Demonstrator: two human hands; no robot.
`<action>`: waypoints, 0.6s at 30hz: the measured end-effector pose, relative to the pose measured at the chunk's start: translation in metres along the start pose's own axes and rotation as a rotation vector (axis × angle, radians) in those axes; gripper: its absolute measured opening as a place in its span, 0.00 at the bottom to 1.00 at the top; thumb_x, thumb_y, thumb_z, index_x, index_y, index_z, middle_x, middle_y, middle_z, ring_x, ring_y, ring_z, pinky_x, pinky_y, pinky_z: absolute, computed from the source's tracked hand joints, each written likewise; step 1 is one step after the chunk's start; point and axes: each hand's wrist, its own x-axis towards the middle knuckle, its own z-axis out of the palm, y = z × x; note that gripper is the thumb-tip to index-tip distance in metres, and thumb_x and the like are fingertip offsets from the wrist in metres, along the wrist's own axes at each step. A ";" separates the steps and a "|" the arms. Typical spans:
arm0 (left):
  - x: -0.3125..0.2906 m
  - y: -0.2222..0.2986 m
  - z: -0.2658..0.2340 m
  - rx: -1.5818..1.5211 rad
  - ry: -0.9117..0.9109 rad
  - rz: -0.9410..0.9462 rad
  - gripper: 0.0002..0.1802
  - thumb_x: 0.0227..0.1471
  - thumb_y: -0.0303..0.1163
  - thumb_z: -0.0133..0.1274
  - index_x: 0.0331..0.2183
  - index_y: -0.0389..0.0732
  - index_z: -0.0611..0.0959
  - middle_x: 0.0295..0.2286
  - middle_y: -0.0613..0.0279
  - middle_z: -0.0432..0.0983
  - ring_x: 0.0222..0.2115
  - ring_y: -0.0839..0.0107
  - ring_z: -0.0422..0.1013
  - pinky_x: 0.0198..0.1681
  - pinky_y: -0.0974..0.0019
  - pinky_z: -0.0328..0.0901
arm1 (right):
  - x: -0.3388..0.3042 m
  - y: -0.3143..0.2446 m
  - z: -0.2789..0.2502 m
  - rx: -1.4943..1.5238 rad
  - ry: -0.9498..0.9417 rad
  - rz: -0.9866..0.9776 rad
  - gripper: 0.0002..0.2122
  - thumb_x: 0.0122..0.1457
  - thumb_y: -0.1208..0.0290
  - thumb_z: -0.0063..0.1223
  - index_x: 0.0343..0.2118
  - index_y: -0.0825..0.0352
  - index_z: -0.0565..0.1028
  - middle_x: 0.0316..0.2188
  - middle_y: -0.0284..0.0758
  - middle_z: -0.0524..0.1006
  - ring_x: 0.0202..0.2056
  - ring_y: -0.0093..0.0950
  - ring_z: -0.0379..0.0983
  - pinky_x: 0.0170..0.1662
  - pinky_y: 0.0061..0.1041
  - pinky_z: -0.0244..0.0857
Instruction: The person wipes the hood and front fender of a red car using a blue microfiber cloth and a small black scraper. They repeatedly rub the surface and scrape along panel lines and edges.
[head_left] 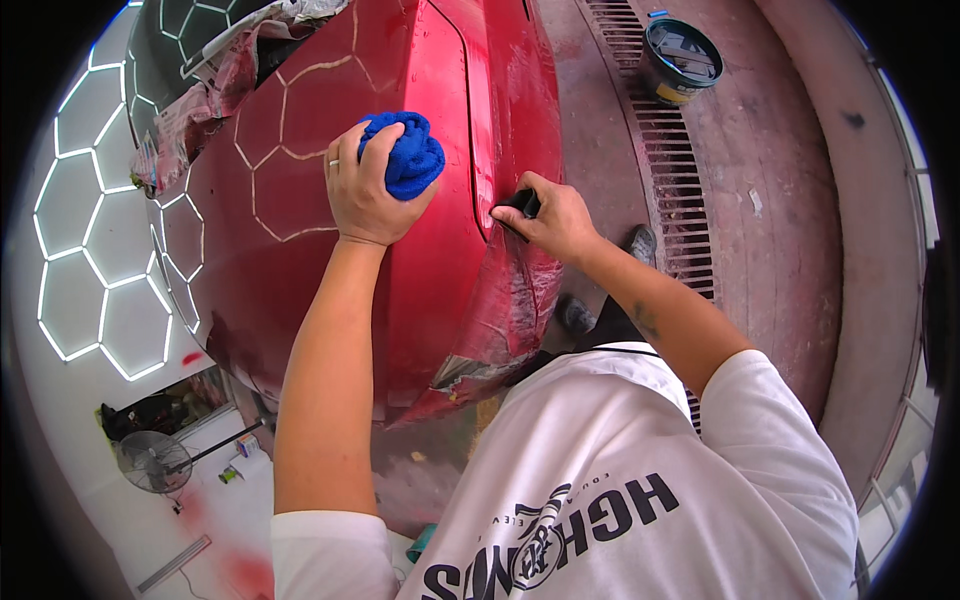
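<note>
A red car [330, 140] fills the middle of the view, its glossy panel mirroring hexagonal lights. My left hand [365, 195] is closed round a bunched blue cloth [407, 158] above the panel; whether the cloth touches the paint I cannot tell. Farther right, my right hand [553, 215] pinches a small black piece [520, 203], perhaps a sanding pad, against the body just beside the curved panel gap. Its exact kind is partly hidden by the fingers. Wrinkled masking film [500, 310] covers the car's lower near corner.
A dark bucket [683, 62] with grey contents stands on the floor at the far right, beside a slotted drain grate [680, 190]. Masking paper [190, 120] hangs at the far left of the car. A fan [155, 461] stands at the lower left.
</note>
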 end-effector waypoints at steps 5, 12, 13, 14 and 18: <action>0.004 0.002 -0.002 -0.007 -0.007 0.008 0.42 0.36 0.47 0.80 0.55 0.53 0.83 0.54 0.52 0.76 0.53 0.46 0.74 0.59 0.43 0.70 | 0.063 -0.009 -0.026 0.019 0.111 0.054 0.29 0.56 0.39 0.75 0.37 0.66 0.81 0.29 0.47 0.84 0.35 0.50 0.84 0.39 0.45 0.75; -0.001 -0.001 -0.002 -0.027 -0.016 -0.008 0.44 0.36 0.43 0.79 0.57 0.51 0.82 0.54 0.50 0.76 0.54 0.45 0.74 0.60 0.43 0.69 | 0.006 -0.020 -0.004 -0.096 -0.012 -0.050 0.28 0.57 0.38 0.73 0.39 0.63 0.81 0.30 0.46 0.86 0.37 0.52 0.85 0.40 0.49 0.77; 0.000 0.001 -0.003 -0.027 -0.018 -0.010 0.44 0.36 0.41 0.78 0.58 0.51 0.81 0.54 0.49 0.75 0.54 0.44 0.74 0.61 0.42 0.68 | 0.019 -0.023 -0.012 -0.104 0.003 -0.065 0.28 0.57 0.38 0.73 0.39 0.63 0.81 0.30 0.46 0.86 0.37 0.52 0.85 0.40 0.49 0.77; 0.001 0.002 -0.003 -0.030 -0.019 -0.009 0.44 0.36 0.41 0.78 0.58 0.51 0.81 0.54 0.49 0.75 0.54 0.44 0.74 0.61 0.42 0.68 | 0.034 -0.024 -0.019 -0.113 0.022 -0.079 0.29 0.57 0.37 0.73 0.39 0.63 0.81 0.30 0.46 0.86 0.37 0.52 0.85 0.40 0.49 0.76; 0.004 0.001 -0.003 -0.013 -0.006 0.007 0.43 0.36 0.45 0.79 0.56 0.52 0.82 0.54 0.50 0.76 0.53 0.45 0.74 0.59 0.43 0.69 | 0.068 -0.024 -0.018 -0.025 0.196 0.053 0.30 0.57 0.38 0.74 0.37 0.67 0.80 0.28 0.50 0.83 0.35 0.52 0.84 0.37 0.46 0.75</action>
